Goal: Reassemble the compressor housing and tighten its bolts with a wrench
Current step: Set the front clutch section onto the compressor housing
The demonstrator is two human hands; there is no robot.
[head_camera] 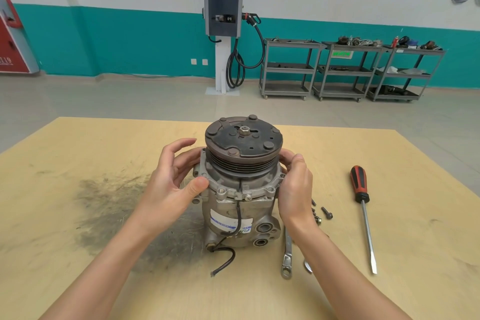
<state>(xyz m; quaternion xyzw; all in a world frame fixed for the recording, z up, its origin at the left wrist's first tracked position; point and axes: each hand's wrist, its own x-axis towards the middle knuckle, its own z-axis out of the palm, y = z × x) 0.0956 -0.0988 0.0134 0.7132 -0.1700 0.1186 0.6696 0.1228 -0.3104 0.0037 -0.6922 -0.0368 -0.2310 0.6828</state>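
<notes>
At frame centre our compressor [240,189] stands upright on the table [78,153], left hand [172,182] and right hand [294,187] grasping its front housing. Misaligned, the bolts [323,213] lower right could cross-thread; the wrench [287,260] lies unused.

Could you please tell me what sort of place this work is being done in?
Probably an automotive training workshop: a wall-mounted charging unit with cable, metal carts loaded with parts, and a compressor on a stained wooden table.
</notes>
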